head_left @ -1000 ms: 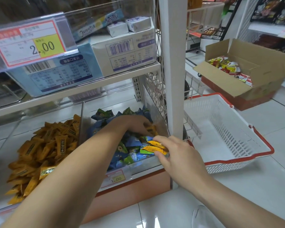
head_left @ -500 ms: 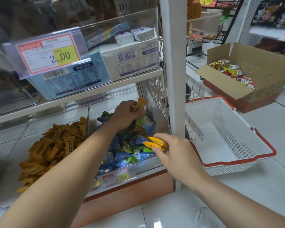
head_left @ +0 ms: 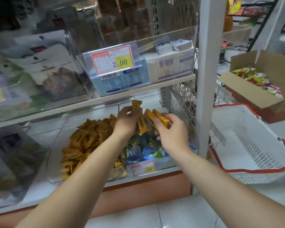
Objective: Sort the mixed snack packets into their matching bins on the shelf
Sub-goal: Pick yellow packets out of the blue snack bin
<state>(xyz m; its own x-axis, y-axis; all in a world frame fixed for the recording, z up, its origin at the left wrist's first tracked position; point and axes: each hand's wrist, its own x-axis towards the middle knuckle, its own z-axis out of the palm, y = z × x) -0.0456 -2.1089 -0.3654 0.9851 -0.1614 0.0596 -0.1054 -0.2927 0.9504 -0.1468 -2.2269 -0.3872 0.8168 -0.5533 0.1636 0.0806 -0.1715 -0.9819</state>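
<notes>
On the lower shelf, a clear bin [head_left: 59, 145] holds a heap of orange packets [head_left: 87, 139]. The clear bin to its right [head_left: 181, 112] holds blue and green packets [head_left: 143, 148]. My left hand [head_left: 127, 122] is raised over the divider between the two bins and pinches one orange packet [head_left: 136, 105] upright, with another [head_left: 142, 125] below it. My right hand [head_left: 171, 130] hovers over the blue bin and grips two orange packets [head_left: 156, 117], fanned upward toward the left hand.
A white shop basket with a red rim [head_left: 247, 145] sits on the floor at right. Behind it stands an open cardboard box [head_left: 247, 94] with yellow and red packets. A white shelf post [head_left: 206, 79] rises right of the blue bin. The upper shelf carries boxed goods and a price tag [head_left: 113, 60].
Both hands have lifted out of the blue bin with orange packets and come together above it, moving left toward the orange bin. The camera has swung left.
</notes>
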